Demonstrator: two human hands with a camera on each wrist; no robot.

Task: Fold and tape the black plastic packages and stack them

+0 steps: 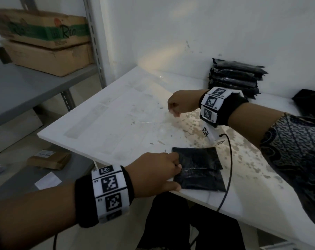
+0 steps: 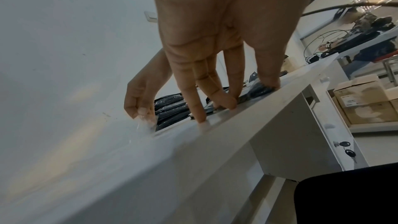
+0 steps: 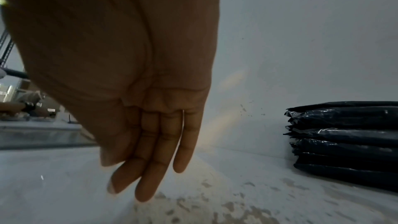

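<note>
A folded black plastic package point(image 1: 198, 170) point(image 2: 256, 91) lies flat at the near edge of the white table point(image 1: 117, 123). My left hand point(image 1: 171, 170) point(image 2: 215, 105) presses on its left side with straight fingers, thumb on top. My right hand point(image 1: 173, 112) point(image 2: 141, 111) point(image 3: 120, 176) hovers low over the middle of the table. It pinches a strip of clear tape point(image 2: 146, 123) between thumb and fingertips, and the strip's lower end reaches the tabletop. A stack of several taped black packages point(image 1: 236, 78) point(image 2: 170, 110) point(image 3: 344, 142) stands against the back wall, behind the right wrist.
Another crumpled black bag point(image 1: 308, 101) lies at the far right. A black cable point(image 1: 227, 168) runs over the table's near edge beside the package. Cardboard boxes point(image 1: 44, 42) sit on a grey shelf to the left. A drawer unit with keys point(image 2: 344, 144) hangs under the table.
</note>
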